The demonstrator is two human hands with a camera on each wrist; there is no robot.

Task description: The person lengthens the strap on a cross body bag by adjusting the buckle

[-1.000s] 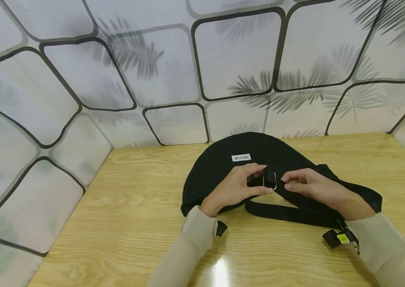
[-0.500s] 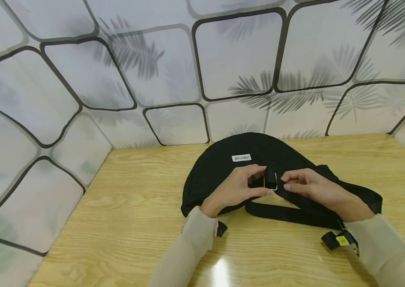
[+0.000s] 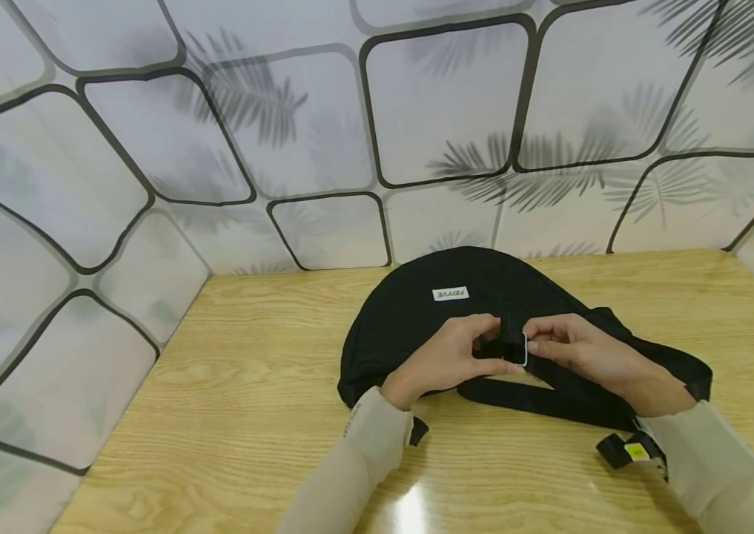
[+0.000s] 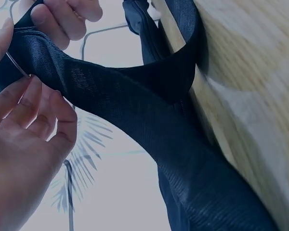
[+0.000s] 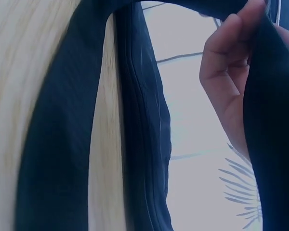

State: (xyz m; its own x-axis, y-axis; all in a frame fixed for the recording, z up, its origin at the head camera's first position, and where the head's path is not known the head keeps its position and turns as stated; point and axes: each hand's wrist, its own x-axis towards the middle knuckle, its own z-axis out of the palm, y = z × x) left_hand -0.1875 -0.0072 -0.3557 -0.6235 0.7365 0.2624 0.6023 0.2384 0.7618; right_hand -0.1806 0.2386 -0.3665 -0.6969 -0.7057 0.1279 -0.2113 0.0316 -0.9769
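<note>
On a wood-grain tabletop [image 3: 250,356], toward the back edge and near a patterned wall [image 3: 443,104]:

– Bag [image 3: 399,319], one, black fabric, half-round. Lying flat, curved side toward the wall, partly covered by the hands and sleeves.
– Label [image 3: 450,294], one, white, on the front of the bag. Lettering upside down to the viewer.
– Strap [image 4: 120,96], black, woven, broad. Looped out past the right-hand end of the bag and back across the tabletop; upper part raised between the hands, with a twist in the left wrist view.
– Buckle [image 3: 525,350], one, thin, silver-coloured metal, squared. Held up in front of the bag, strap against it, between the two sets of fingertips.
– Left hand [image 3: 446,360]. Fingers [image 4: 31,94] and thumb pinching the buckle and the strap beside it, thumb apart from the bent fingers.
– Right hand [image 3: 586,356]. Fingers curled, tips and thumb pinching the strap just beside the buckle; exact contact partly hidden.
– Sleeves [image 3: 356,467], two, pale beige, reaching in from the near edge.
– Black piece with a yellow sticker [image 3: 613,451], beside the right sleeve. Smaller black piece [image 3: 420,432] beside the left sleeve. Nature of both unclear.
– On the wall: dark rounded outlines and grey leaf prints.
</note>
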